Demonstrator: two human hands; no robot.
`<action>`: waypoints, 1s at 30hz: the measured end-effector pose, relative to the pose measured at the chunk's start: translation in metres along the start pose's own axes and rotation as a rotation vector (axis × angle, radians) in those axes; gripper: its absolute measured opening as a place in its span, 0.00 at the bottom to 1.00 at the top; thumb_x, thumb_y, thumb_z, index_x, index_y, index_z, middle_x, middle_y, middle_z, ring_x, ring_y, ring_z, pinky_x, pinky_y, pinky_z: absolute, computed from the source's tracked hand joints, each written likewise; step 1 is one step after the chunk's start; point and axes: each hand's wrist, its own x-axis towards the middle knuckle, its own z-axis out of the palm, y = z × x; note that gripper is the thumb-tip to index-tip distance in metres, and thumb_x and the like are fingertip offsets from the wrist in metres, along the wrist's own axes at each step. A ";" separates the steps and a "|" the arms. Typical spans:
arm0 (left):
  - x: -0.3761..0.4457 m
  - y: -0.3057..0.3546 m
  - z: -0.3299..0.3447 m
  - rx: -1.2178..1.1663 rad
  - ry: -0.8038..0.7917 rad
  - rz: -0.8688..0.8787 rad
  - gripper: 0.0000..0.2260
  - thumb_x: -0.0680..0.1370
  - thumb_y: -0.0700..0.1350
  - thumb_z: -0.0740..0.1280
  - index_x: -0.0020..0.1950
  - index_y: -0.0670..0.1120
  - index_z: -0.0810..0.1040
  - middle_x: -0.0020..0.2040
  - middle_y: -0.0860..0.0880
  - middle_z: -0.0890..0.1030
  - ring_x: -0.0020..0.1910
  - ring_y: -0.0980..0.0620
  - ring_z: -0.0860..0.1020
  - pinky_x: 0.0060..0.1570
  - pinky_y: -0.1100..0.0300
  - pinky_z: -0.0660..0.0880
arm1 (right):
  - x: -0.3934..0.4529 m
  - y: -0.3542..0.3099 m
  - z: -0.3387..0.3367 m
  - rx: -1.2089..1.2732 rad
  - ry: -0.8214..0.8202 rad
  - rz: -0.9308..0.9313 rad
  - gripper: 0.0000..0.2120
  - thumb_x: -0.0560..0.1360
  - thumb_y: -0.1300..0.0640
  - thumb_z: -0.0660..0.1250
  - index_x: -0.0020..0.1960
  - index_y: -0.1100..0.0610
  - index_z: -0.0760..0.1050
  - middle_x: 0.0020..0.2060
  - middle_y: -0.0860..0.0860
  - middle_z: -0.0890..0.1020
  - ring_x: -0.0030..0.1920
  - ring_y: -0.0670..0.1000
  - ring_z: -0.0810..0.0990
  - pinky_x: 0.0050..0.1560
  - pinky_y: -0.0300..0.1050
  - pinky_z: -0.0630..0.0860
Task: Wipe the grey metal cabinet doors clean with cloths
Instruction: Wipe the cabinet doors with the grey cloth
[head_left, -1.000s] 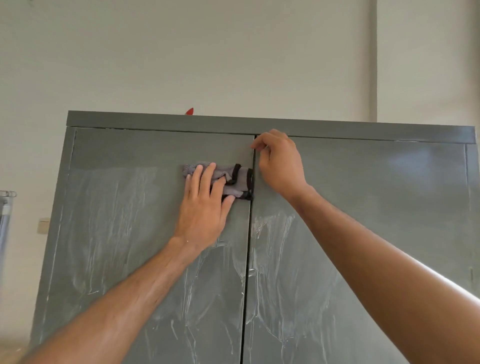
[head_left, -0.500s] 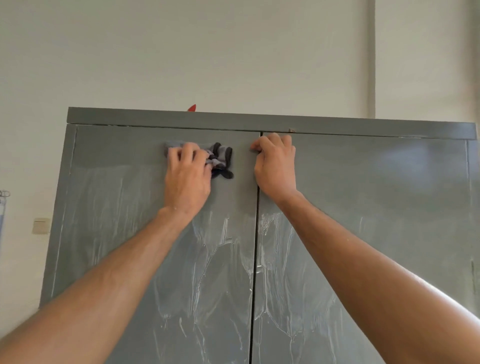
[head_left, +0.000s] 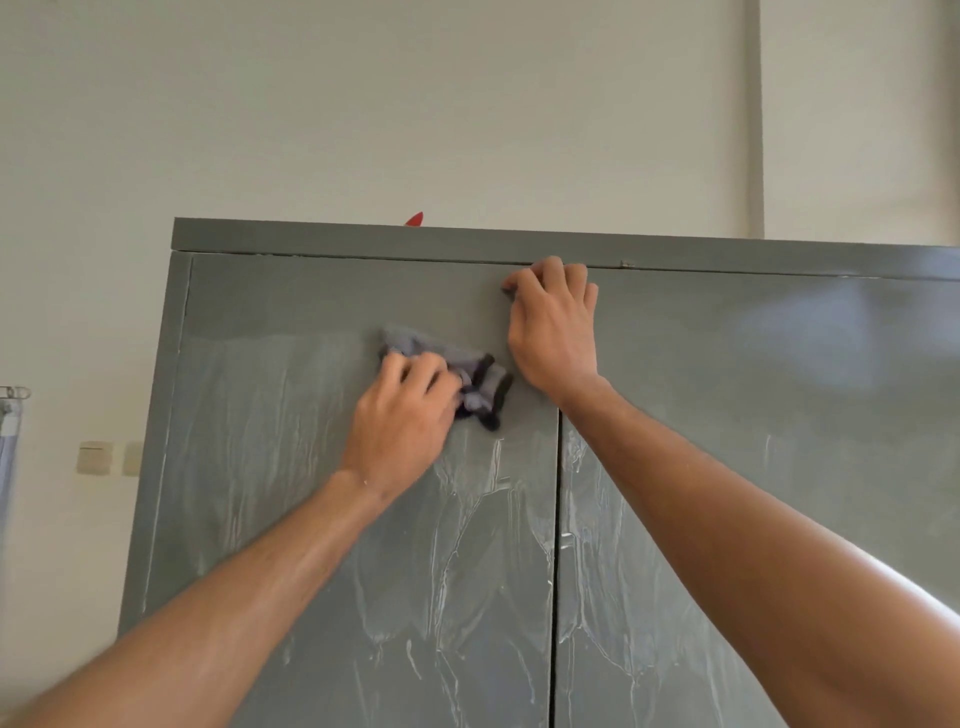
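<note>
The left hand (head_left: 402, 415) bunches the cloth (head_left: 457, 371) against the left door (head_left: 270, 467), scrubbing streaks below its grip. The right hand (head_left: 553, 332), fingers curled over the door's top edge, probably steadies it

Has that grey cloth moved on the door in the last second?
Yes. The grey cloth went up and left, then returned down toward the seam between the doors.
</note>
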 end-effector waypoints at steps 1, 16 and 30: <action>-0.016 -0.006 -0.003 0.012 -0.032 0.064 0.04 0.79 0.43 0.72 0.53 0.46 0.82 0.52 0.50 0.79 0.50 0.44 0.75 0.31 0.55 0.77 | -0.001 0.002 0.001 -0.028 0.010 -0.017 0.11 0.75 0.63 0.61 0.54 0.56 0.78 0.53 0.56 0.76 0.53 0.62 0.71 0.52 0.55 0.65; -0.021 -0.082 -0.022 0.045 0.000 -0.112 0.05 0.81 0.48 0.69 0.53 0.49 0.82 0.52 0.51 0.79 0.50 0.44 0.74 0.27 0.52 0.76 | -0.006 -0.008 0.021 0.019 0.071 -0.163 0.12 0.77 0.64 0.63 0.59 0.58 0.77 0.60 0.57 0.75 0.62 0.60 0.69 0.72 0.56 0.63; -0.018 -0.132 -0.037 0.066 0.018 -0.400 0.09 0.80 0.44 0.71 0.59 0.45 0.83 0.55 0.48 0.79 0.55 0.40 0.73 0.33 0.47 0.75 | -0.007 -0.013 0.025 -0.021 0.113 -0.147 0.11 0.76 0.63 0.62 0.57 0.59 0.77 0.59 0.58 0.76 0.61 0.61 0.69 0.71 0.57 0.66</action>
